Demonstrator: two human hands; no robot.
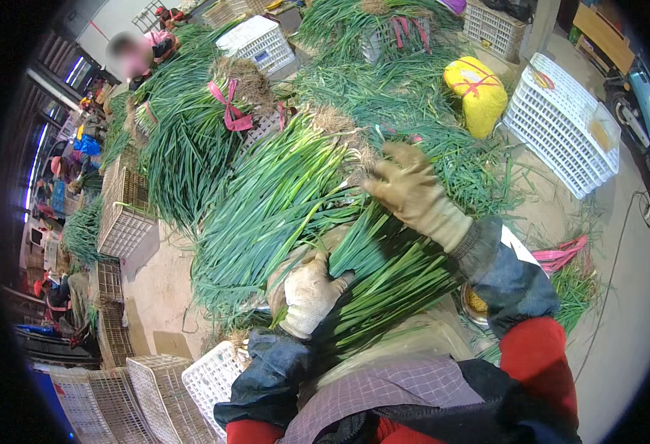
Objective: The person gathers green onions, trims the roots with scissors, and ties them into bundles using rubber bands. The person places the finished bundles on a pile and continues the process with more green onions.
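Note:
A pile of long green alliums [269,194], like scallions or green garlic, lies before me with its pale stems and brown roots [330,119] towards the top. My left hand [315,286], in a soiled white work glove, is closed around a bunch of green leaves [361,244]. My right hand [413,194], in a tan-coated glove, has its fingers spread, with the fingertips beside the roots of the pile; whether they touch is unclear. More dark green leaves [391,294] lie across my lap, partly shaded by my right arm.
Tied bundles with pink ribbon [229,108] rest at upper left. Loose leaves [380,83] cover the floor ahead. At right are a yellow sack [477,97] and a white plastic crate [563,125]. Crates [153,383] stand at lower left. People [161,44] work farther off.

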